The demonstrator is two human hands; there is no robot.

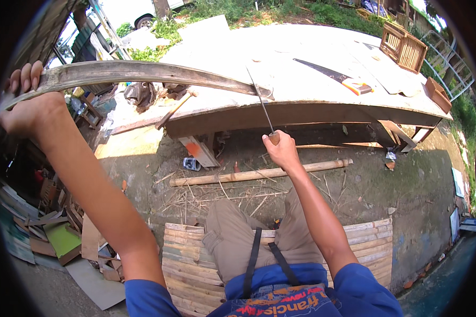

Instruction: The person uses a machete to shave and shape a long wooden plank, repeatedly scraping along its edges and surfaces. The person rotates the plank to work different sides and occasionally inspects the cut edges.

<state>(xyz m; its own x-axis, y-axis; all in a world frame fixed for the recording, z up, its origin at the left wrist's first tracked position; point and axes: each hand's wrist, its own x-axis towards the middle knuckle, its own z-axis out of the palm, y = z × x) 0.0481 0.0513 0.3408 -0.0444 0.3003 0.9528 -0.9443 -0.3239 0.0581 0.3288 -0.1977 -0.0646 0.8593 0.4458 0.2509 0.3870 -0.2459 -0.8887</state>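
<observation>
My left hand [31,108], raised at the far left, is closed around one end of a long, greyish split bamboo strip [121,71]. The strip reaches rightward, and its far end lies over the near edge of the white-topped table [238,50]. My right hand [283,151] grips the wooden handle of a long, thin-bladed knife [267,115]. Its blade points up and away from me and crosses the strip near the far end; whether it cuts into the bamboo I cannot tell.
On the table lie a handsaw [333,75] with an orange handle and a slatted wooden crate [403,46]. A hammer [175,109] rests at its left corner. Below are a bamboo pole [259,173], a can [191,164] and scattered slivers. I sit on a bamboo bench [365,243]; scrap boards [63,240] crowd the left.
</observation>
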